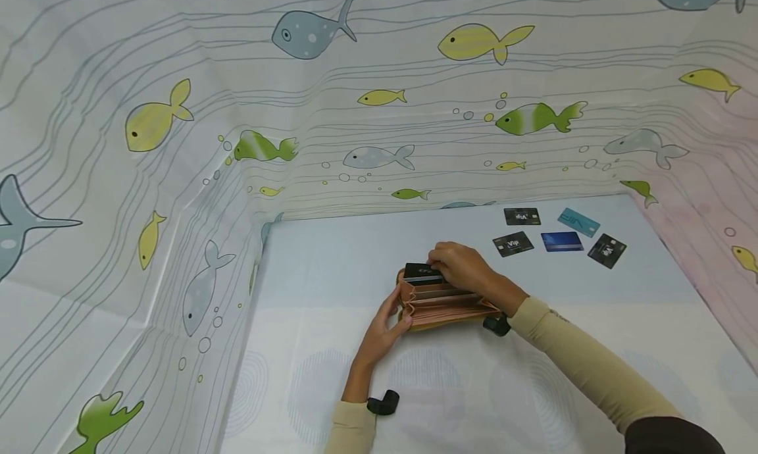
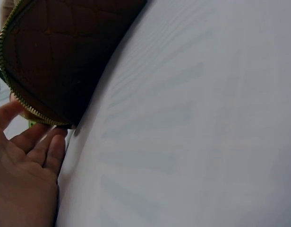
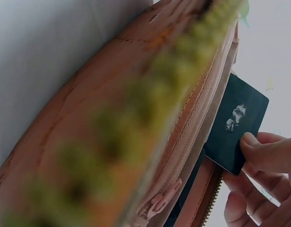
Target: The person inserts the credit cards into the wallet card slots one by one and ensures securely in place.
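Observation:
A zip-around wallet (image 1: 447, 314) with pink inner compartments stands open on the table. Its quilted outside (image 2: 60, 52) and brass-coloured zip teeth fill the upper left of the left wrist view. At the wallet's left end my left hand (image 1: 378, 337) grips it, thumb at the near edge and fingers along the side. My right hand (image 1: 464, 268) reaches over the far side and pinches a dark card (image 3: 237, 123) between thumb and fingers. That card's lower part sits behind the wallet's rear divider. Another dark card edge (image 3: 185, 194) shows lower in the same wallet.
Beyond the wallet to the right lie several loose cards: black VIP cards (image 1: 513, 243), a teal card (image 1: 578, 222) and a blue card (image 1: 562, 242). The pale table (image 1: 331, 263) meets a fish-patterned cloth (image 1: 331, 177) at the back and left.

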A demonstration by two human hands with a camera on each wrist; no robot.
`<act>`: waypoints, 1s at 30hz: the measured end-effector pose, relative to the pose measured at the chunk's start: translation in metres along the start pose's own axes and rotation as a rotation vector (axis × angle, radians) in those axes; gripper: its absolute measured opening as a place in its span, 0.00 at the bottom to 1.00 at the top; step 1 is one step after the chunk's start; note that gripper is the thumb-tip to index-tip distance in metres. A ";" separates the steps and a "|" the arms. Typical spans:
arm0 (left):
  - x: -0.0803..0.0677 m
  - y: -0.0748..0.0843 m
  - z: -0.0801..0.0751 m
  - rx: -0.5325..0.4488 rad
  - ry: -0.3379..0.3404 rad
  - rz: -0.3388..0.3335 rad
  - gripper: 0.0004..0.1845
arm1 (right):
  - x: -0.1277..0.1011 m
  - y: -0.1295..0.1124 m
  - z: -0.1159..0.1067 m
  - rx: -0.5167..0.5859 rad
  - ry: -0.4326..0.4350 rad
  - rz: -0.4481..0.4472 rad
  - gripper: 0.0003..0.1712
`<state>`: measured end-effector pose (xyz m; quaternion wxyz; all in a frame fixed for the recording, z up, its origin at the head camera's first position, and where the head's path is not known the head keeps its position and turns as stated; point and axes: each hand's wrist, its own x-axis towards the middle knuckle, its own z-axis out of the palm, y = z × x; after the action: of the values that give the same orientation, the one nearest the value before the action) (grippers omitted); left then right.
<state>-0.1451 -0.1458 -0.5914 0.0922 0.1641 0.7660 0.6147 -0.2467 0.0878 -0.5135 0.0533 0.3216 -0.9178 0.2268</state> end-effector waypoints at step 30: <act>0.002 -0.024 0.001 0.008 -0.006 0.001 0.42 | 0.008 -0.009 0.008 -0.130 -0.087 -0.059 0.05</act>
<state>-0.1502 -0.1487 -0.6152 0.0935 0.1667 0.7680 0.6113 -0.2476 0.0735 -0.5157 0.0406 0.3541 -0.9220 0.1509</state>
